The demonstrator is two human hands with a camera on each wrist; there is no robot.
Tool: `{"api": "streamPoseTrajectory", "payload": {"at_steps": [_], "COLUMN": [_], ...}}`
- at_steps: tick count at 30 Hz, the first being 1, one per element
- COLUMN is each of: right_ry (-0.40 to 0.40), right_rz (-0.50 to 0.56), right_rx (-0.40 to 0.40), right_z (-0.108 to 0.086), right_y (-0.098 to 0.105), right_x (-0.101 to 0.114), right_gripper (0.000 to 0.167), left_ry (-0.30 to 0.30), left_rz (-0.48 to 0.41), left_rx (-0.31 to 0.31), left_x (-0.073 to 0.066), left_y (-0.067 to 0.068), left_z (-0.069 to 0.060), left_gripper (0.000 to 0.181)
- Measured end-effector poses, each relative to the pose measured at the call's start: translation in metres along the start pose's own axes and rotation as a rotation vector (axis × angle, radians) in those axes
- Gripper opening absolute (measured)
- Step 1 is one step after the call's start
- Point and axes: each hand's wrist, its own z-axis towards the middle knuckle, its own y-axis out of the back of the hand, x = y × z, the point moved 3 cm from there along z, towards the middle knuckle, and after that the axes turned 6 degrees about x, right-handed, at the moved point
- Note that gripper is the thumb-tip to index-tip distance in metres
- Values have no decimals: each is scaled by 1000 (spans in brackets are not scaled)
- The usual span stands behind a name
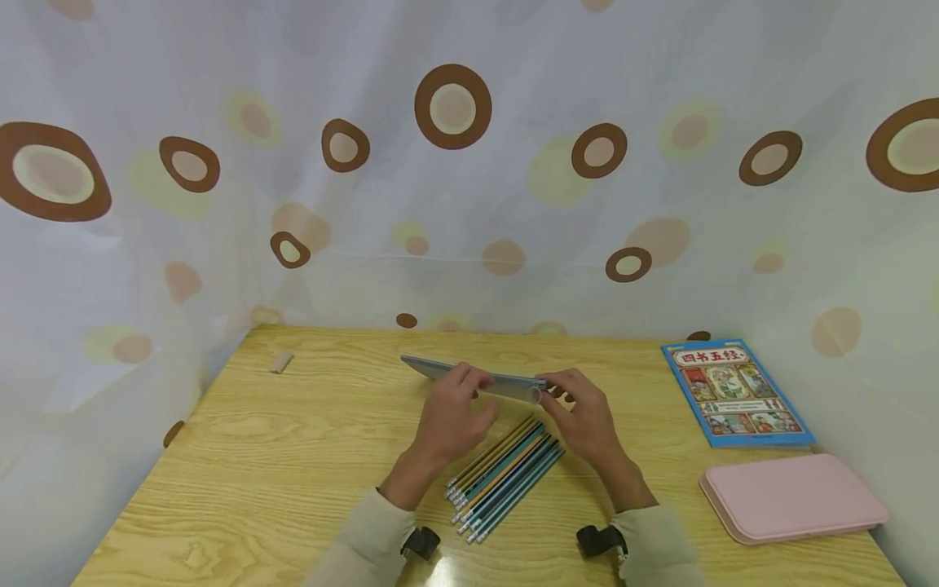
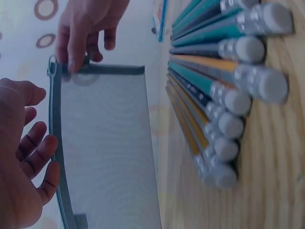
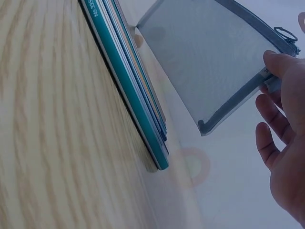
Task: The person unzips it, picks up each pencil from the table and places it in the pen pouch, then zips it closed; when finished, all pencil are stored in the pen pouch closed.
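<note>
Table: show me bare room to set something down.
Widest: between the left sleeve and the table's left edge. Smaller: just left of the blue-edged book. Crowded: middle, with pencils and raised mesh pouch; right, with book and pink case.

"四书五经" on booklet (image 1: 737, 393), "No." on pencil (image 3: 125, 81)

Up behind the far edge of the yellowish wood-grain tabletop (image 1: 308, 456) rises pale white sheeting (image 1: 484, 204), splashed with brown rings and soft peach and yellow spots, wrapping along the left and right edges too, and there's a bright white glare (image 1: 442, 572) gleaming off the near side!
</note>
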Motion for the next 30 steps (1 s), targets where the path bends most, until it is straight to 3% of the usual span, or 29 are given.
{"api": "streamPoseTrajectory", "payload": {"at_steps": [5, 9, 25, 30], "right_ry": [53, 80, 88, 88], "right_rz": [12, 18, 8, 29], "right_rx": [2, 13, 28, 25], "right_z": [1, 2, -1, -2], "right_y": [-2, -4, -5, -4], "right_x": [6, 9, 9, 6], "right_gripper": [27, 28, 28, 27], "left_ry": [-92, -128, -162, -139], "left_rz": [61, 93, 133, 92], "left_rx": [-19, -40, -123, -132], "left_x": [-13, -20, -28, -26], "left_y": [-6, -11, -12, -11], "left_z": [4, 5, 3, 3], "left_gripper": [22, 30, 12, 8]}}
